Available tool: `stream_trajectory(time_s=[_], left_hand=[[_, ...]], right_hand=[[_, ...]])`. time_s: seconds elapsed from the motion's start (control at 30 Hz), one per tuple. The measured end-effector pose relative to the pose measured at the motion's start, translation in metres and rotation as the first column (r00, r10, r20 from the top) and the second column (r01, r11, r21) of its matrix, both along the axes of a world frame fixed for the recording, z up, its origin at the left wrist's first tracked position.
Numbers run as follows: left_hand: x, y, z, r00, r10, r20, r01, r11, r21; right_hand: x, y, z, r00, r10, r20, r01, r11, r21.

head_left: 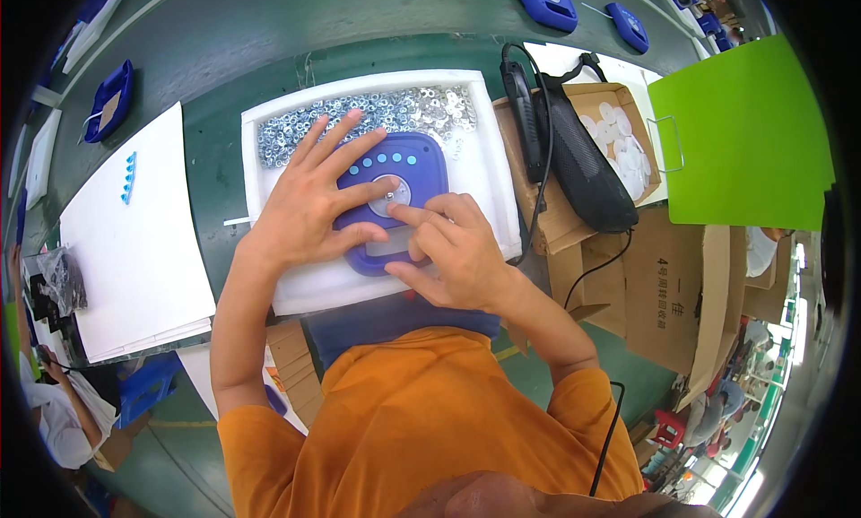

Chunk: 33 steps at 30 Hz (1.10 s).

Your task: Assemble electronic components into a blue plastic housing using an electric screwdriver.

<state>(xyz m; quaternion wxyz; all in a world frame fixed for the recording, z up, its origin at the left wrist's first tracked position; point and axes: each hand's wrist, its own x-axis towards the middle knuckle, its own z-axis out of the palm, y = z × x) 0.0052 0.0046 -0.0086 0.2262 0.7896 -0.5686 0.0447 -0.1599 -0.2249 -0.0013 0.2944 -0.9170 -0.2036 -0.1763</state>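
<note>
A blue plastic housing lies on the white foam tray in front of me. It has a row of light-blue round buttons, a round greyish disc and a pale window below the disc. My left hand rests over the housing's left side, fingers spread, with the index fingertip on the disc. From the right, my right hand reaches in; its index fingertip touches the disc's lower part near a small metal piece at the centre. Its thumb stands apart and the other fingers curl loosely; nothing shows in them.
Small shiny metal rings or nuts and flatter pieces fill the tray's far side. To the right, a cardboard box holds white discs, beside a black pouch with a cable. White sheets lie left; more blue housings sit beyond.
</note>
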Motion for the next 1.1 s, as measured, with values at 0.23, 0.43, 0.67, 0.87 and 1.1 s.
stream_trajectory(time_s=[0.23,0.43,0.67,0.87,1.1], left_hand=[[0.003,0.000,-0.003,0.992,-0.001,-0.126,0.000,1.000,-0.009],[0.003,0.000,0.000,0.988,-0.009,-0.154,0.006,1.000,-0.021],[0.008,0.003,0.010,0.976,-0.107,-0.191,0.080,0.987,-0.140],[0.003,-0.001,0.017,0.982,-0.092,-0.163,0.073,0.990,-0.121],[-0.001,0.005,0.022,0.988,-0.066,-0.142,0.050,0.992,-0.113]], right_hand=[[-0.003,0.002,-0.001,0.999,0.002,-0.045,0.002,0.998,0.069],[-0.002,0.002,-0.003,0.999,0.001,-0.037,0.002,0.996,0.089],[-0.001,-0.001,-0.002,0.998,-0.002,-0.056,0.009,0.993,0.119],[0.002,-0.005,0.001,0.998,0.005,-0.064,0.003,0.993,0.118],[0.048,-0.076,0.020,0.884,-0.465,-0.036,0.466,0.880,0.086]])
